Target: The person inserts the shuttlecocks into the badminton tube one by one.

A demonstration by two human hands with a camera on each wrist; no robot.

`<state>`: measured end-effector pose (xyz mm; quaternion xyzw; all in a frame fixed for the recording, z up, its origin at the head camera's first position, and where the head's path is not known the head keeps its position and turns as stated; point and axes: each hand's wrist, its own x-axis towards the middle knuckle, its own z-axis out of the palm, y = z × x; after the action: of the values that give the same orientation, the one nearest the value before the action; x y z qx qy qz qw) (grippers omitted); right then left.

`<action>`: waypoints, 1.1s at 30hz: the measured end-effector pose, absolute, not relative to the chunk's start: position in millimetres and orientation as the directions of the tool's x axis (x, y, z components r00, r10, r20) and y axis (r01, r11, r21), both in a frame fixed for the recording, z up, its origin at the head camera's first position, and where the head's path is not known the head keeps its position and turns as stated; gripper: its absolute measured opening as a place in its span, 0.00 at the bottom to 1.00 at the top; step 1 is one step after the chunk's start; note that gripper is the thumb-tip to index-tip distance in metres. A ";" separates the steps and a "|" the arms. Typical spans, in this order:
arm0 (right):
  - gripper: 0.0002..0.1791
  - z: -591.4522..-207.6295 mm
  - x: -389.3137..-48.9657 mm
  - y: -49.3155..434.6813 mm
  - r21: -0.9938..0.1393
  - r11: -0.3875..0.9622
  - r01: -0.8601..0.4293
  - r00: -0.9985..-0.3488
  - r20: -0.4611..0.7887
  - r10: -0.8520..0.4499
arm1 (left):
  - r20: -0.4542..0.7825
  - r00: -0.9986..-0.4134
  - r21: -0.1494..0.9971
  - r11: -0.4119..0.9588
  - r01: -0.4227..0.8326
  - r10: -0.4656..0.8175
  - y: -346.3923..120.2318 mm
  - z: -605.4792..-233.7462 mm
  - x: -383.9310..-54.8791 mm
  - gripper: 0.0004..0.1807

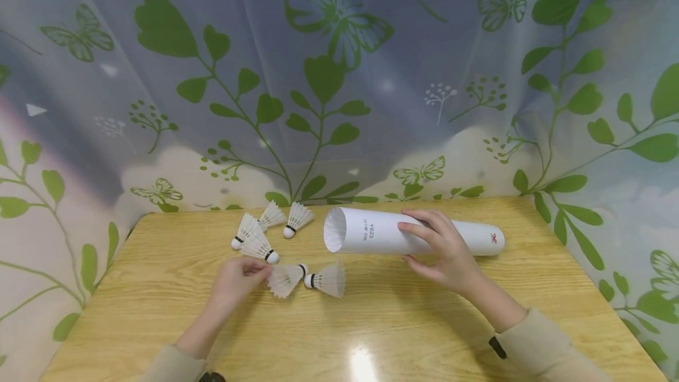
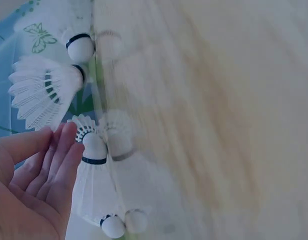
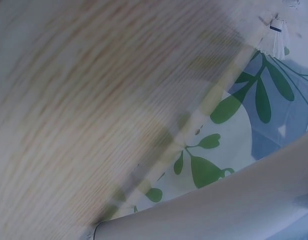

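My left hand (image 1: 239,285) pinches the feather rim of a white shuttlecock (image 1: 285,280) between thumb and fingertips; its cork points away to the right. In the left wrist view, this shuttlecock (image 2: 41,90) spreads its skirt above the fingertips. Just right of it, another shuttlecock (image 1: 330,280) lies with its cork close to the first one's cork. My right hand (image 1: 448,255) grips a long white shuttlecock tube (image 1: 382,231) around its middle, fingers over the top and thumb below. The tube lies sideways, its round opening facing left and showing a pale, textured inside.
Beyond the left hand, several shuttlecocks are grouped on the wooden table (image 1: 175,276), two of them overlapping. One shuttlecock (image 1: 298,219) lies a little apart, left of the tube's mouth. A leaf-patterned curtain (image 1: 254,152) hangs along the table's back edge.
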<state>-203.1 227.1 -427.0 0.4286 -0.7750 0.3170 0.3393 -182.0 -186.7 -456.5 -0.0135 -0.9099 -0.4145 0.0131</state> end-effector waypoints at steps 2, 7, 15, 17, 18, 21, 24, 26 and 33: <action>0.23 -426.4 -203.3 226.6 -0.200 0.434 -0.879 -0.403 0.797 -0.450 | 0.048 -0.999 0.747 0.664 0.028 -0.012 -188.5 -453.9 -181.5 0.03; 0.23 -424.9 -203.1 225.9 -0.199 0.441 -0.875 -0.408 0.792 -0.454 | 0.071 -0.994 0.790 0.614 0.001 -0.089 -191.3 -443.1 -179.6 0.06; 0.23 -424.2 -203.9 225.4 -0.190 0.439 -0.878 -0.399 0.796 -0.455 | 0.058 -0.988 0.860 0.509 -0.023 -0.142 -192.5 -413.6 -175.8 0.09; 0.23 -423.9 -203.8 225.3 -0.192 0.440 -0.877 -0.402 0.794 -0.456 | 0.064 -0.987 0.865 0.501 -0.019 -0.148 -191.6 -406.3 -174.5 0.10; 0.23 -423.7 -203.8 225.2 -0.192 0.440 -0.877 -0.402 0.794 -0.456 | 0.068 -0.987 0.867 0.498 -0.014 -0.146 -190.8 -402.6 -173.8 0.10; 0.24 -423.2 -203.9 224.6 -0.188 0.439 -0.879 -0.397 0.797 -0.454 | 0.102 -0.985 0.861 0.508 0.019 -0.137 -188.0 -392.5 -172.6 0.10; 0.25 -423.0 -204.2 223.8 -0.179 0.431 -0.884 -0.383 0.807 -0.451 | 0.136 -0.983 0.858 0.512 0.055 -0.124 -184.1 -382.7 -171.5 0.09; 0.25 -423.1 -204.4 223.4 -0.172 0.427 -0.888 -0.373 0.813 -0.447 | 0.163 -0.980 0.855 0.513 0.081 -0.116 -180.9 -376.3 -170.7 0.09; 0.25 -424.7 -204.7 223.2 -0.169 0.427 -0.888 -0.369 0.817 -0.443 | 0.227 -0.970 0.867 0.472 0.163 -0.083 -166.2 -355.4 -167.7 0.08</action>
<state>-204.7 223.2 -424.7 0.4344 -0.7659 0.3126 0.3563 -167.7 -166.2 -355.4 -0.0234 -0.8494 -0.5134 0.1196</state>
